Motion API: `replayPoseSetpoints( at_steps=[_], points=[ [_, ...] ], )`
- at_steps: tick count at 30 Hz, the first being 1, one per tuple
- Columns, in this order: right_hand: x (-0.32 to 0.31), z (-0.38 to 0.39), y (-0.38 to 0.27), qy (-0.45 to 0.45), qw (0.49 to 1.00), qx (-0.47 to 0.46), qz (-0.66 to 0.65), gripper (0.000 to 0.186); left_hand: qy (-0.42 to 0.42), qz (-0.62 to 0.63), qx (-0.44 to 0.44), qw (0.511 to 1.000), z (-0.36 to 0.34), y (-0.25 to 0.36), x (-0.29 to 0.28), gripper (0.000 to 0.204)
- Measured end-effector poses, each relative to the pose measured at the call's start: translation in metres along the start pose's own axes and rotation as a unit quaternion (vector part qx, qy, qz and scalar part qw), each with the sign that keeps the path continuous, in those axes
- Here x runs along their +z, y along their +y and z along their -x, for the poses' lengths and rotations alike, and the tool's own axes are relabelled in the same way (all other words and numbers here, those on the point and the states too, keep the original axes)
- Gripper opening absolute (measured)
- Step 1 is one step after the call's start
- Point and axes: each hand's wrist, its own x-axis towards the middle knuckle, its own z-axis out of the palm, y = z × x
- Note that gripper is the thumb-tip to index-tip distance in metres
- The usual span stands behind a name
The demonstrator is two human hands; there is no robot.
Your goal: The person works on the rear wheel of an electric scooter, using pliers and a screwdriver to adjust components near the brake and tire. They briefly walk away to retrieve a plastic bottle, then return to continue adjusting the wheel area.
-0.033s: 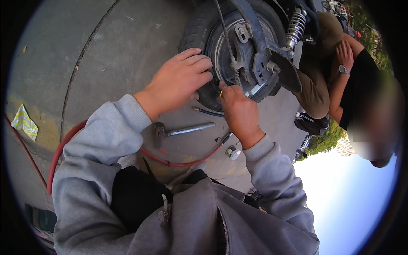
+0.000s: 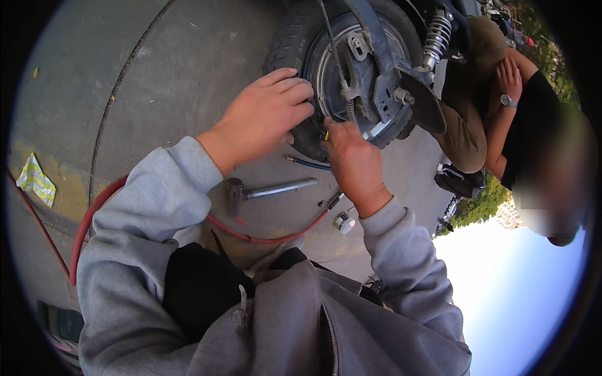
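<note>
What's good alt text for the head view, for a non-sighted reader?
At a wheel, the wearer's left hand meets the tire; the right hand, at its lower edge, grips a small yellow item. Below lie a hammer and red hose; at right, a person in black.

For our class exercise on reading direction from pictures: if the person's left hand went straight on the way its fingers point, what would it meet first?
Most likely the tyre: the left hand's fingers already overlap its edge in this view, though depth and any contact are unclear.
</note>
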Motion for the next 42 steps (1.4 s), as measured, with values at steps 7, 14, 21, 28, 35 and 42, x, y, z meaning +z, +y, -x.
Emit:
replayPoseSetpoints(
  at_steps=[7, 14, 21, 28, 35, 42],
  points=[
    [-0.002, 0.006, -0.013, -0.003, 0.99, 0.113, -0.088, 0.051, 0.009, -0.004, 0.006, 1.0, 0.0, 0.0, 0.001, 0.057],
    [0.009, 0.019, -0.014, 0.097, 0.983, 0.121, -0.097, 0.05, 0.004, -0.001, 0.002, 1.0, 0.0, 0.001, 0.0, 0.058],
    [0.026, 0.02, -0.001, 0.138, 0.987, 0.073, -0.027, 0.036, 0.007, 0.003, 0.002, 1.0, 0.0, 0.003, 0.0, 0.058],
    [0.021, 0.017, -0.003, 0.109, 0.991, 0.08, -0.017, 0.033, -0.005, -0.001, -0.002, 1.0, -0.001, 0.003, -0.001, 0.058],
    [0.019, 0.016, -0.005, 0.089, 0.991, 0.096, 0.005, 0.032, -0.022, -0.017, -0.004, 1.0, -0.002, 0.004, -0.002, 0.059],
    [0.02, 0.02, -0.014, 0.14, 0.98, 0.125, -0.058, 0.036, -0.011, -0.018, 0.003, 1.0, 0.0, 0.005, -0.003, 0.059]
  ],
)
